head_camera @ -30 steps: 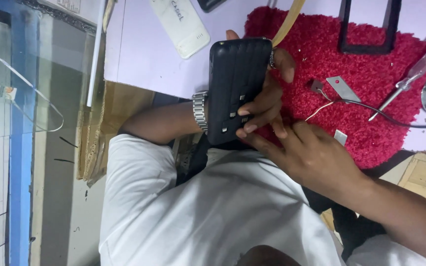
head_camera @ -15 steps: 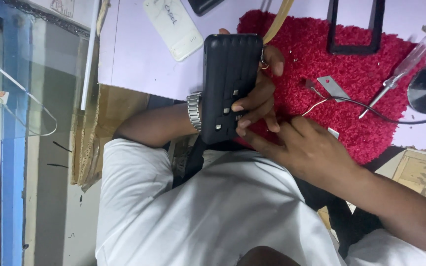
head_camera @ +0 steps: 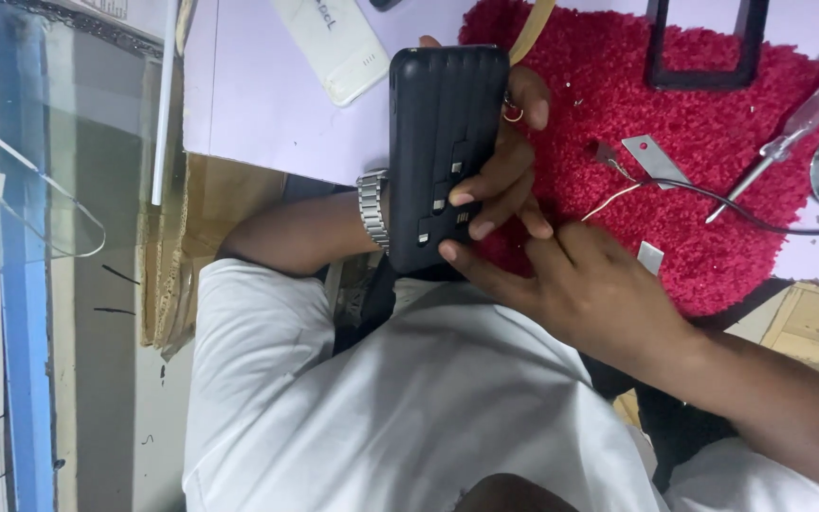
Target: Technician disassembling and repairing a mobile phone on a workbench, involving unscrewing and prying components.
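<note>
The left hand [head_camera: 506, 156] is closed around a black power bank [head_camera: 433, 123] and holds it up above the edge of the red fluffy mat [head_camera: 713, 228] on the worktop, its ribbed back toward the camera, probably so the right hand [head_camera: 590, 284] can reach its small built-in plugs. The right hand is half open and holds nothing; one fingertip presses at the lower corner. The front of the power bank is hidden. A screwdriver [head_camera: 808, 114] on the mat is cut off by the frame.

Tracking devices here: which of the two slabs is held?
The black ribbed slab, gripped by the left hand; the white slab lies on the table.
</note>
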